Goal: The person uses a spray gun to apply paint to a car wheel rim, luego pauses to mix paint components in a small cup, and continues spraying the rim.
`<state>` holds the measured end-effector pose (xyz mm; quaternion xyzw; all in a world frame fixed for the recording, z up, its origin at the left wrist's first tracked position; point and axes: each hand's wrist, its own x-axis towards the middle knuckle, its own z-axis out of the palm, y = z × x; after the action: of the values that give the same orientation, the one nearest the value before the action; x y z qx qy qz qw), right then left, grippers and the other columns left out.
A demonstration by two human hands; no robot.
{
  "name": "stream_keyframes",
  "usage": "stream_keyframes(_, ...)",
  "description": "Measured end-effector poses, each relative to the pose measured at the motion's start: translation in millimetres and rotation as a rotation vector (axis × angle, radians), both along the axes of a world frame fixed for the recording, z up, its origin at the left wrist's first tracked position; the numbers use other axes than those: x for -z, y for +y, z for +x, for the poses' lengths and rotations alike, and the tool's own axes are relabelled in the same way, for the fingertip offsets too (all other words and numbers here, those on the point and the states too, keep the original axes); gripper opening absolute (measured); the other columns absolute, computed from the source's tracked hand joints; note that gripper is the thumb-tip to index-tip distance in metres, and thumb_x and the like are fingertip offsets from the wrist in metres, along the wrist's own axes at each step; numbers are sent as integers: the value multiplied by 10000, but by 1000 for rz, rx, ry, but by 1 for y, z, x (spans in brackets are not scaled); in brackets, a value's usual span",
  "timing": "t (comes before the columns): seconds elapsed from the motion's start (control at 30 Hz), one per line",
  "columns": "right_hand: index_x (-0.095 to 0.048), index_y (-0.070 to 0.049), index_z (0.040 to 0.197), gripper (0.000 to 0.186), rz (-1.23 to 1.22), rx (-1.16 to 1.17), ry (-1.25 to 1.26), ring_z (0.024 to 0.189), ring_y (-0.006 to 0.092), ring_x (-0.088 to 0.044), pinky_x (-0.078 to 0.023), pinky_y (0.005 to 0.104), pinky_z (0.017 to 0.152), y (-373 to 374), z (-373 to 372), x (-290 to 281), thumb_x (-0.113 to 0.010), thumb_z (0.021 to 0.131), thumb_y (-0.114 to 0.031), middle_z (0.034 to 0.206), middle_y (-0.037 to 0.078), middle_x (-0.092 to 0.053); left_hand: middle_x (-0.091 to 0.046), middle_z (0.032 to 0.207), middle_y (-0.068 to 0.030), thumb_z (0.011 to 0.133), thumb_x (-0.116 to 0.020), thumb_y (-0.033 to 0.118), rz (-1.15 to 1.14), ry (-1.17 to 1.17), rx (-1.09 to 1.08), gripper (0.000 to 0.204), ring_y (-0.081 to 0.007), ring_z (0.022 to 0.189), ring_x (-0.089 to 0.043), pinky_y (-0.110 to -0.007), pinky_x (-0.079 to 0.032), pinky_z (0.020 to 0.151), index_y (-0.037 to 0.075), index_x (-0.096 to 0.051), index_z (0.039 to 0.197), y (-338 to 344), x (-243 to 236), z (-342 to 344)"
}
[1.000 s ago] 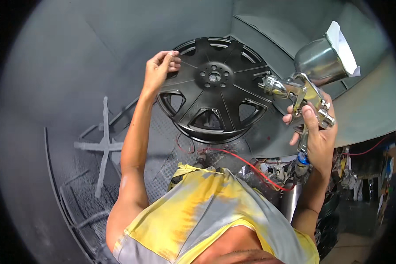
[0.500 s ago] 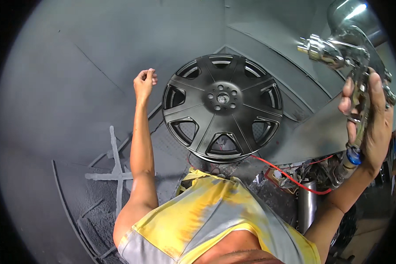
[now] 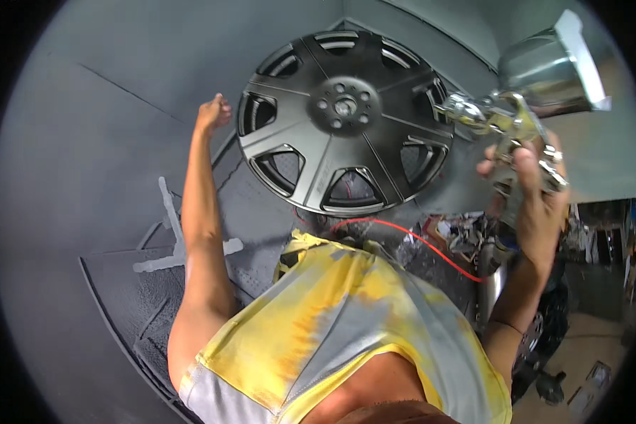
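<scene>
A matte black wheel rim (image 3: 311, 162) with wide spokes lies face up in front of me, tilted slightly. My right hand (image 3: 537, 205) is wrapped round the grip of a shiny metal spray gun (image 3: 512, 120), whose nozzle points left at the rim's right edge. On top of the gun sits a silver paint cup (image 3: 540, 67). No spray can be made out. To the rim's left, my left hand (image 3: 214, 113) hangs in the air with its fingers curled closed and nothing visible in them. It looks apart from the rim. Whatever holds the rim up is mostly hidden.
A red air hose (image 3: 417, 237) runs below the rim toward my right forearm. Grey walls (image 3: 120, 141) stand behind and to the left. A grey-coated cross-shaped stand (image 3: 173, 247) is beside my left arm. Clutter (image 3: 463, 233) and a metal cylinder (image 3: 493, 272) lie at right.
The spray gun has swung leftward and turned, bringing its nozzle near the rim's right edge. My left hand is still closed beside the rim. The whole view has shifted, with the rim now higher.
</scene>
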<state>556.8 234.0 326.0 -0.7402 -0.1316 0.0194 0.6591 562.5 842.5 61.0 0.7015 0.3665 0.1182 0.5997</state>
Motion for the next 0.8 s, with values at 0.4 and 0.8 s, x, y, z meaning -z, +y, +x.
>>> stream_keyframes(0.4, -553, -32, 1313, 336, -176, 119, 75, 745, 44, -641, -467, 207, 465, -21, 20, 146, -626, 1012, -161, 897, 59, -699, -524, 657, 22, 996, -538, 544, 336, 241, 368, 527, -127, 557, -448, -327, -380, 536, 60, -718, 885, 8, -14, 143)
stream_keyframes(0.8, -580, -22, 1251, 281, -217, 169, 104, 596, 40, -550, -411, 213, 465, -21, -18, 95, -628, 1010, -159, 797, 41, -681, -704, 1105, -108, 1005, -500, 565, 83, 182, 203, 612, -230, 903, -654, -407, -534, 791, 4, -666, 1186, 65, 147, 27)
